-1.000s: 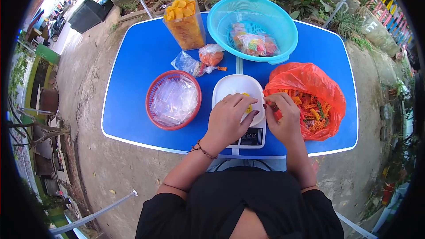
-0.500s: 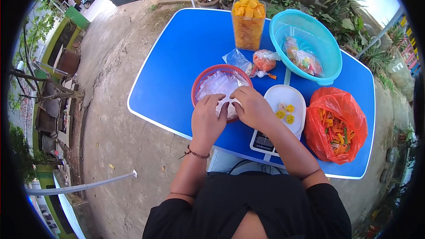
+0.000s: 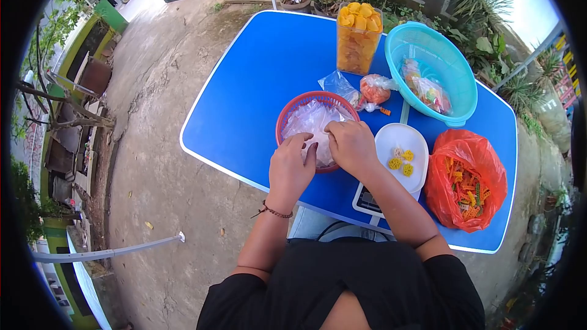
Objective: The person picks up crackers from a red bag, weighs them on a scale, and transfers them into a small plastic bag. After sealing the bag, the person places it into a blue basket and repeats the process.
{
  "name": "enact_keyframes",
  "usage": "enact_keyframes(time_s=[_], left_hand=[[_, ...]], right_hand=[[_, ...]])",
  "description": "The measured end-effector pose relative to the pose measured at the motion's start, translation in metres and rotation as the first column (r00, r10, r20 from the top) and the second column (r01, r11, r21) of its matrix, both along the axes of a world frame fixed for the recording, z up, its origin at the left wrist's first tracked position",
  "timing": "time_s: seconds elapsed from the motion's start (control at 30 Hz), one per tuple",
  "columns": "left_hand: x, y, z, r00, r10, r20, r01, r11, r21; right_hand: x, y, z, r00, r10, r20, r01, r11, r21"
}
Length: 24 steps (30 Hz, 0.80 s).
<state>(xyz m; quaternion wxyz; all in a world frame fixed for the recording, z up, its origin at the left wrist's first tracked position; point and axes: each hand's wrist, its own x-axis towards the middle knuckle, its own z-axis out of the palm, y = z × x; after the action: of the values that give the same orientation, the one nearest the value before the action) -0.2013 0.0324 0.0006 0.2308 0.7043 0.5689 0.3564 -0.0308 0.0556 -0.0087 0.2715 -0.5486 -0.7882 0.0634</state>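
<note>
L hand (image 3: 291, 159) & R hand (image 3: 353, 145) are sitting half-curled at clear plastic bags (image 3: 310, 117) lying in red basket (image 3: 284, 112); can't tell if either's gripping one. Digital scale (image 3: 413, 139) is standing nearby w/ yellow snacks (image 3: 401, 161) on top.

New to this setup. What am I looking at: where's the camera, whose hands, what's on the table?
No machine here: a person works bare-handed. Every picture comes from one camera worn on their head, looking forward and down, so the arms reach away from you.

On the blue table stand a red basket of clear plastic bags, a scale with yellow pieces on its white tray, a red plastic bag of colourful pieces, a tall container of yellow chips and a turquoise basket with packets.

The left hand and right hand are both at the red basket; whether either grips a bag is unclear.
</note>
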Motion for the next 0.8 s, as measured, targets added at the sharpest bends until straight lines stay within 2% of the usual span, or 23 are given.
enact_keyframes(time_s=[0.1,0.17,0.2,0.27,0.3,0.4,0.47,0.57,0.67,0.7,0.73,0.8], left_hand=[[0.006,0.001,0.008,0.989,0.005,0.150,0.008,0.996,-0.088],[0.011,0.004,-0.002,0.931,-0.056,0.361,0.071,0.997,-0.029],[0.014,0.005,-0.003,0.883,-0.090,0.460,0.099,0.995,0.004],[0.019,0.003,0.003,0.731,-0.133,0.669,0.207,0.978,-0.032],[0.023,0.002,0.006,0.634,-0.143,0.760,0.265,0.963,-0.040],[0.029,0.000,0.008,0.532,-0.102,0.840,0.347,0.932,-0.107],[0.035,-0.006,0.018,0.549,-0.068,0.833,0.367,0.915,-0.167],[0.049,-0.012,0.016,0.603,-0.069,0.795,0.369,0.907,-0.201],[0.065,-0.017,0.019,0.657,-0.104,0.746,0.359,0.914,-0.190],[0.069,-0.018,0.020,0.674,-0.117,0.729,0.357,0.916,-0.183],[0.072,-0.019,0.017,0.676,-0.136,0.725,0.383,0.904,-0.188],[0.078,-0.019,0.007,0.677,-0.175,0.715,0.436,0.878,-0.198]], right_hand=[[-0.002,-0.008,0.012,0.976,0.053,-0.210,-0.034,0.995,0.092],[-0.002,-0.015,0.019,0.949,0.119,-0.292,-0.074,0.984,0.160],[-0.001,-0.018,0.023,0.942,0.141,-0.305,-0.087,0.979,0.183],[0.002,-0.023,0.030,0.927,0.181,-0.328,-0.109,0.968,0.226],[0.006,-0.026,0.031,0.904,0.179,-0.388,-0.115,0.977,0.182],[0.025,-0.037,0.037,0.833,0.140,-0.536,-0.124,0.990,0.065],[0.042,-0.046,0.048,0.794,0.106,-0.599,-0.119,0.993,0.018],[0.072,-0.057,0.049,0.806,-0.013,-0.591,0.017,1.000,0.000],[0.102,-0.068,0.047,0.936,-0.117,-0.331,0.114,0.993,-0.030],[0.111,-0.073,0.046,0.959,-0.150,-0.239,0.147,0.989,-0.033],[0.119,-0.080,0.042,0.977,-0.170,-0.127,0.152,0.979,-0.137],[0.118,-0.087,0.036,0.977,-0.210,-0.034,0.204,0.970,-0.129]])
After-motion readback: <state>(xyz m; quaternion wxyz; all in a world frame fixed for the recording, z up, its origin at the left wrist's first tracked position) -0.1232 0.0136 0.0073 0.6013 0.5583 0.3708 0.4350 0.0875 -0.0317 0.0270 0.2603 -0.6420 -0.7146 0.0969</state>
